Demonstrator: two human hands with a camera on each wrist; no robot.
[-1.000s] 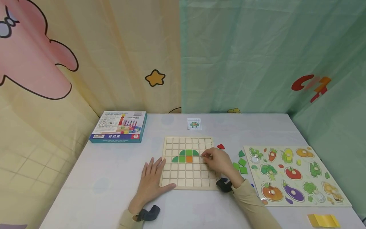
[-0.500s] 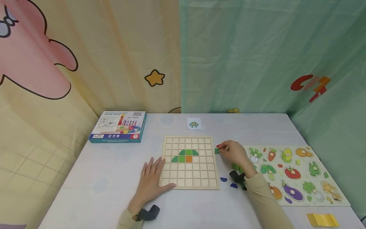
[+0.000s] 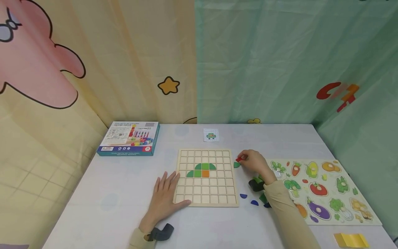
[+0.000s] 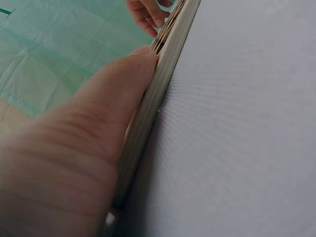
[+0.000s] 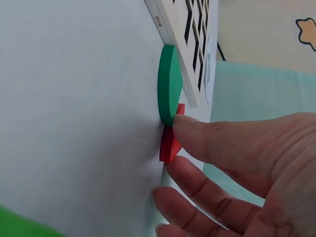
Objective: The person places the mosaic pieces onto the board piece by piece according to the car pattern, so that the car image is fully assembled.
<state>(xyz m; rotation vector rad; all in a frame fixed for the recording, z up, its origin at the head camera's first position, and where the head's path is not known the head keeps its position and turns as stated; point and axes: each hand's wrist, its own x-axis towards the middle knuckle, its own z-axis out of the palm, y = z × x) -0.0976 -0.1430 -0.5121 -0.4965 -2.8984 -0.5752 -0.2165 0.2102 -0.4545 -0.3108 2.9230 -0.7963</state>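
My left hand point(image 3: 166, 195) rests with straight, spread fingers on the left edge of a wooden grid board point(image 3: 205, 199). In the left wrist view its thumb lies along the board's side point(image 4: 165, 79). Set in the grid are several green pieces point(image 3: 197, 173) and one orange square point(image 3: 205, 173). Beyond the board's right edge, my right hand point(image 3: 253, 162) pinches a red quarter-round piece point(image 5: 170, 144) between thumb and index finger, close over the tabletop. A green quarter-round piece point(image 5: 169, 84) lies between it and the board, beside the thumb tip.
Blue half-round pieces point(image 3: 243, 196) and green pieces point(image 3: 263, 197) lie near the right forearm, partly hidden. A vegetable puzzle board point(image 3: 332, 166) is at the right, a yellow block point(image 3: 351, 240) in front of it. Behind stand a pattern card point(image 3: 211, 140) and a box point(image 3: 129, 138).
My right hand has moved from over the grid board to the right, onto the red piece, and now pinches it. A green quarter-round piece now shows beside the board. The left hand stays still.
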